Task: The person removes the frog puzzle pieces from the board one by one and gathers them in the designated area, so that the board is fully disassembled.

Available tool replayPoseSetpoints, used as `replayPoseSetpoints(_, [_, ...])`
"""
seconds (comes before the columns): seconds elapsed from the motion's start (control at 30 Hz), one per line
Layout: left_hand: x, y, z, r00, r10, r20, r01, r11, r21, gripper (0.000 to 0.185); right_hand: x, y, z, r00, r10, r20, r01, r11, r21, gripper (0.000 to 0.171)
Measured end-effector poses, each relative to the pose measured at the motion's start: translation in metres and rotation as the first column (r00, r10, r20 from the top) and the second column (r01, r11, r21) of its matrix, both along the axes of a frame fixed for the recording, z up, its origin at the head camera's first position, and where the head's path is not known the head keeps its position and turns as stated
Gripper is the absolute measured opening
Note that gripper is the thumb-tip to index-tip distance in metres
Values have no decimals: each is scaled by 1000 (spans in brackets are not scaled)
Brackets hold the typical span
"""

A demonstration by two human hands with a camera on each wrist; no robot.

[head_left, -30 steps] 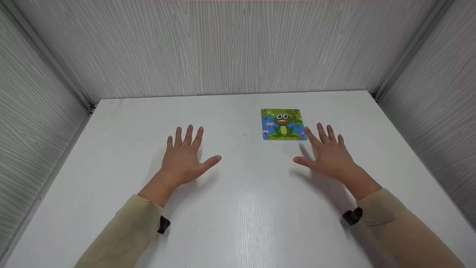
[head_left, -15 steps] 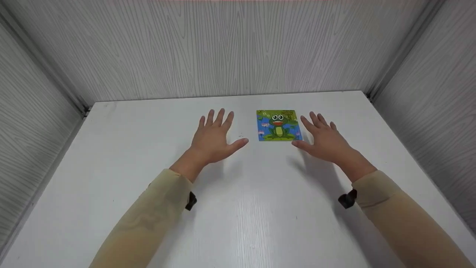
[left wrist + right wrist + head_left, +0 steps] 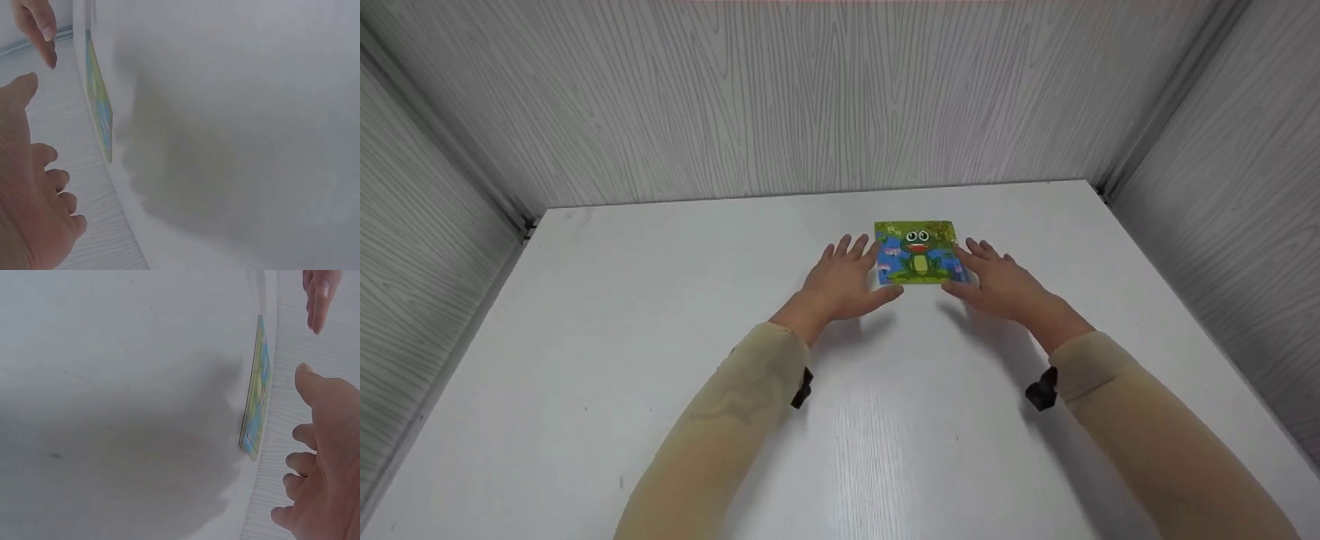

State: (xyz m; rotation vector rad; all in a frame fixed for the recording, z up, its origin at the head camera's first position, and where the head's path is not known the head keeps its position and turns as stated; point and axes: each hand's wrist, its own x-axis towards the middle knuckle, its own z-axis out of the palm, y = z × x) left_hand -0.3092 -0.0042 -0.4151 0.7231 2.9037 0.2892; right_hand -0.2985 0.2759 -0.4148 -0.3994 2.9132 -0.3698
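A small square frog puzzle board (image 3: pixel 918 252) lies flat on the white table (image 3: pixel 660 315), toward the back middle. My left hand (image 3: pixel 844 279) hovers at its left edge with fingers spread and straight, fingertips level with the board's side. My right hand (image 3: pixel 994 279) mirrors it at the right edge, also spread. Neither hand curls around the board; whether fingertips touch it I cannot tell. The left wrist view shows the board (image 3: pixel 100 107) edge-on beside my left hand (image 3: pixel 31 208). In the right wrist view the board (image 3: pixel 257 405) stands edge-on beside my right hand (image 3: pixel 320 461).
Grey wood-grain walls (image 3: pixel 810 97) close the table in at the back and on both sides. Beige sleeves cover both forearms, each with a black strap near the wrist.
Both hands have moved forward and inward from wide apart on the table to either side of the frog board. The board has stayed put.
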Motion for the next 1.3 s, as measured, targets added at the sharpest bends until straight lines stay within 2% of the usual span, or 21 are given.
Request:
replayPoseSetpoints(0.17, [-3,13,-11,999,-37,26,38,998,-41,93,-3,0,-11,999,1,51,-2,1000,27,86])
replayPoseSetpoints(0.3, [-3,18,-17,996,-61,71,64,997,-42,91,-4,3,-20,997,-1,80,-3,999,50,85])
replayPoseSetpoints(0.43, [-2,17,-20,988,-79,131,86,995,-42,89,-3,0,-23,992,-13,123,6,998,57,83])
replayPoseSetpoints(0.6, [-1,14,-21,982,-85,167,90,996,-25,86,-3,-2,-22,987,-18,162,10,998,54,81])
replayPoseSetpoints(0.93, [-1,14,-19,981,-63,184,73,996,-49,84,-1,0,-25,993,15,115,-18,999,29,73])
replayPoseSetpoints(1.13, [5,10,-18,983,-53,175,60,997,-38,81,3,-6,-24,995,18,98,-21,999,28,68])
replayPoseSetpoints(1.3, [11,5,-17,984,-68,162,75,996,-39,79,10,-9,-24,994,26,103,-29,999,25,68])
